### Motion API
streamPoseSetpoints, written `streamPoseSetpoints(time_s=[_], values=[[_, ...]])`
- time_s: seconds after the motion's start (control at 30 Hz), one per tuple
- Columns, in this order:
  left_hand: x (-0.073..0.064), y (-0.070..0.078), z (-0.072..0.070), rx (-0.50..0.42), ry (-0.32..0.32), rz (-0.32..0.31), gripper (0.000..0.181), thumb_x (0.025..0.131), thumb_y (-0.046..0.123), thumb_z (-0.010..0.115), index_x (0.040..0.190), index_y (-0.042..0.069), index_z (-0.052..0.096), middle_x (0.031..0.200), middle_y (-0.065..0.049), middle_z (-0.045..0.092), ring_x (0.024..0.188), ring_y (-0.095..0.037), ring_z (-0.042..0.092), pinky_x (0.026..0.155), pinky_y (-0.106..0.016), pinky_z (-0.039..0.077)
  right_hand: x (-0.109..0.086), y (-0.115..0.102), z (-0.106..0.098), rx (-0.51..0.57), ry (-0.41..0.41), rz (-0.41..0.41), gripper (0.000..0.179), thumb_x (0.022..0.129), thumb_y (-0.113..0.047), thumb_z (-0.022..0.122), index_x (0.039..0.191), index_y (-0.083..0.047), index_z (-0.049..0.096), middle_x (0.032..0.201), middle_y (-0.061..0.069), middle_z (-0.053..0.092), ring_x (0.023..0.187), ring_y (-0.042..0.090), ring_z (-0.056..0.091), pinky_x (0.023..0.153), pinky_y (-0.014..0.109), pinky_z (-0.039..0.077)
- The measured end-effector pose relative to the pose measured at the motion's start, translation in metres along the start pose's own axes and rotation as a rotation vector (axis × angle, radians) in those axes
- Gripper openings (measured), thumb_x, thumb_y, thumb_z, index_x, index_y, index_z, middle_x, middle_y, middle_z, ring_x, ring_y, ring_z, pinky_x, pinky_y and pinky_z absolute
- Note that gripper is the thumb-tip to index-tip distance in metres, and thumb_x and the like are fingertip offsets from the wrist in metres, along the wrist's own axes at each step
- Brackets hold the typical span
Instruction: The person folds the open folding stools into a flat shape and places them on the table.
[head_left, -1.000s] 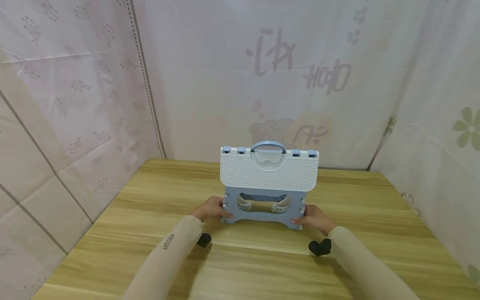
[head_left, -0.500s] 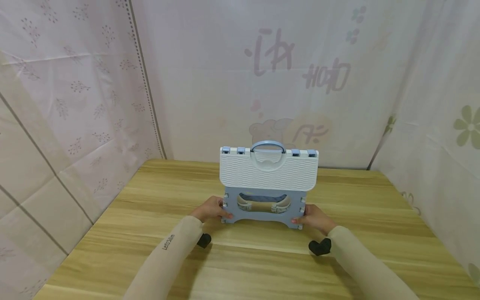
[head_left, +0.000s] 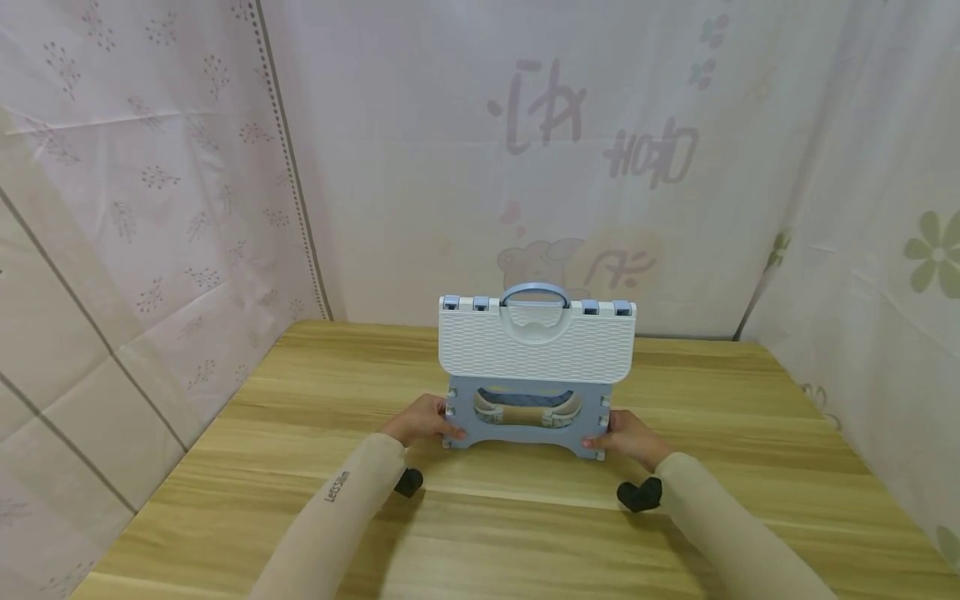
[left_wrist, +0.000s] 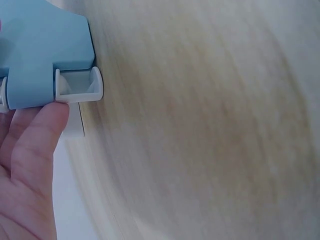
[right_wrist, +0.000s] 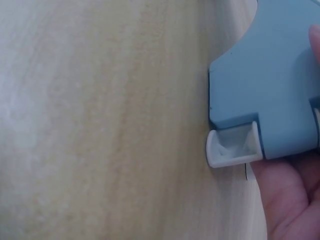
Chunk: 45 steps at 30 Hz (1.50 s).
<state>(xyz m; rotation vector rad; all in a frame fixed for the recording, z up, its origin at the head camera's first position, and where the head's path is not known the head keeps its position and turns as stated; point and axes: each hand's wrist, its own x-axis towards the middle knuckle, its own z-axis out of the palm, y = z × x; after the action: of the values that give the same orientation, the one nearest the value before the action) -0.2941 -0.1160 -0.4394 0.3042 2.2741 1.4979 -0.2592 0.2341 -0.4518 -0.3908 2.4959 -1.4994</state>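
A folding step stool (head_left: 536, 354) stands upright in a folded state on the wooden table, its white textured top panel above a blue-grey leg panel. A blue carry handle (head_left: 536, 288) arches over its upper edge. My left hand (head_left: 426, 419) grips the lower left side of the leg panel, thumb on the front face and fingers behind. On the lower right side my right hand (head_left: 633, 437) holds it the same way. Both wrist views show the blue leg panel (left_wrist: 40, 45) with white hinge pieces (right_wrist: 234, 146) near the tabletop, fingers at its side.
The wood-grain table (head_left: 480, 533) spreads around the stool on all sides. Behind it hangs a pale printed curtain (head_left: 412, 167), with more patterned cloth at left and right. Black wrist-worn pieces (head_left: 640, 495) sit under the sleeves.
Nearly nothing differs. Both hands keep their hold on the stool, and it stays in the same place; the head view shifts very slightly.
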Motion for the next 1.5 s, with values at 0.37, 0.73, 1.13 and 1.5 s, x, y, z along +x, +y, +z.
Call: streamPoseSetpoints(time_s=[0.37,0.73,1.13,1.5], values=[[0.0019,-0.0006,0.0007,-0.004,0.017,-0.008,0.035,0.077,-0.009,0.073,0.111,-0.01,0.065,0.107,-0.02,0.068,0.098,-0.028,0.066,0.08,-0.037,0.055,0.001,0.0019,-0.0005,0.006,-0.011,-0.005,0.052,0.082,-0.003,0.071,0.122,0.022,0.048,0.114,0.031,0.061,0.107,0.042,0.06,0.093,0.052,0.045],[0.0022,-0.0008,0.0011,-0.006,0.015,-0.003,0.033,0.077,-0.01,0.073,0.109,-0.011,0.065,0.106,-0.02,0.068,0.097,-0.027,0.066,0.08,-0.037,0.055,0.0019,0.0025,-0.0009,-0.006,-0.013,-0.002,0.053,0.083,-0.004,0.072,0.122,0.022,0.047,0.115,0.032,0.06,0.107,0.043,0.059,0.093,0.052,0.045],[0.0023,-0.0009,0.0018,-0.026,0.009,-0.005,0.033,0.077,-0.011,0.073,0.11,-0.012,0.064,0.109,-0.022,0.067,0.099,-0.03,0.066,0.082,-0.039,0.054,0.0018,-0.0011,-0.0021,-0.001,-0.03,0.01,0.054,0.083,-0.004,0.071,0.124,0.022,0.046,0.117,0.032,0.059,0.109,0.044,0.058,0.094,0.052,0.045],[0.0029,-0.0022,-0.0002,-0.028,-0.012,0.006,0.032,0.078,-0.01,0.072,0.11,-0.012,0.064,0.107,-0.021,0.067,0.098,-0.029,0.066,0.082,-0.039,0.054,0.0021,-0.0015,-0.0018,-0.009,-0.018,0.025,0.055,0.083,-0.004,0.071,0.124,0.022,0.046,0.118,0.032,0.059,0.11,0.044,0.057,0.095,0.053,0.044]])
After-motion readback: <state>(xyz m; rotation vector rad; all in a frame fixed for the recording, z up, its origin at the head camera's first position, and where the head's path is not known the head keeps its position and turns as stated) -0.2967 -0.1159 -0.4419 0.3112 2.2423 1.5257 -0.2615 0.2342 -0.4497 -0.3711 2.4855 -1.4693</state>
